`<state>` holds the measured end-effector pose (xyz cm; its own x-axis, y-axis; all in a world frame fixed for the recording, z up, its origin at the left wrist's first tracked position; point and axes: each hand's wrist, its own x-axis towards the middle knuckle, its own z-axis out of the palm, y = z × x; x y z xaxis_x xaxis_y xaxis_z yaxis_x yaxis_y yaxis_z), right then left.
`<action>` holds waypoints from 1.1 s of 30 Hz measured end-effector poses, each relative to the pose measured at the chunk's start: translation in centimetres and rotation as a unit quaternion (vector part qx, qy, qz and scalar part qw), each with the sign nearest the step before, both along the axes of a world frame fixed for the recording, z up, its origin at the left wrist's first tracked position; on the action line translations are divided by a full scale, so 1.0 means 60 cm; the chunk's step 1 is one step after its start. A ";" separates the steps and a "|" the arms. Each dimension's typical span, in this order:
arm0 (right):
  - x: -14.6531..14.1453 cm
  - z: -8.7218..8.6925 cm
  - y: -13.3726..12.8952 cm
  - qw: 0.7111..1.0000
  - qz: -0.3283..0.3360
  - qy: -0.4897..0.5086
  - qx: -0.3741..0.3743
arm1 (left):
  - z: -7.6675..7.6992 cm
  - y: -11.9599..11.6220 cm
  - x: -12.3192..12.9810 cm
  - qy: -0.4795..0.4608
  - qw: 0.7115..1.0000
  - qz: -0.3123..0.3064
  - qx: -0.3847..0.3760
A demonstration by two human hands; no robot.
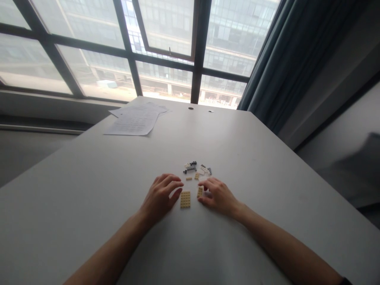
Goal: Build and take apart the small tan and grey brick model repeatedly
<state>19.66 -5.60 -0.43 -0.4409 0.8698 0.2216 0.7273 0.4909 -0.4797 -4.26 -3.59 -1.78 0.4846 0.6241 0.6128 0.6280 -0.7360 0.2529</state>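
A tan studded toy-brick plate lies flat on the white table. Just to its left, my left hand is empty, with the fingers bent and the thumb apart from them, its tip close to the plate's upper left corner. My right hand has its fingers and thumb around the two ends of a narrower tan plate. Beyond the hands lie a small tan strip and another small tan plate.
Several white, grey and black brick pieces form a loose pile, with more white and grey pieces beside it. Printed papers overlap at the table's far left. Windows and a dark curtain stand behind the table.
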 end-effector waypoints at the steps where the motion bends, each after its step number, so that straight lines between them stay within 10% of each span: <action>1: 0.001 0.000 0.001 1.000 -0.001 -0.005 0.000 | 0.001 0.000 0.000 0.000 1.000 -0.001 -0.002; 11: -0.004 0.007 0.008 0.998 0.040 0.026 -0.036 | 0.000 -0.001 0.000 -0.002 1.000 -0.005 -0.011; 16: 0.020 0.008 0.035 0.994 -0.052 0.099 0.007 | -0.003 -0.001 -0.002 -0.001 1.000 -0.001 -0.025; 22: 0.042 -0.028 0.055 0.973 -0.150 0.145 0.096 | 0.014 0.029 0.012 0.011 0.985 0.125 -0.120; 33: 0.035 -0.030 0.045 0.976 -0.110 0.132 0.131 | 0.014 0.089 0.085 0.028 0.970 0.194 -0.141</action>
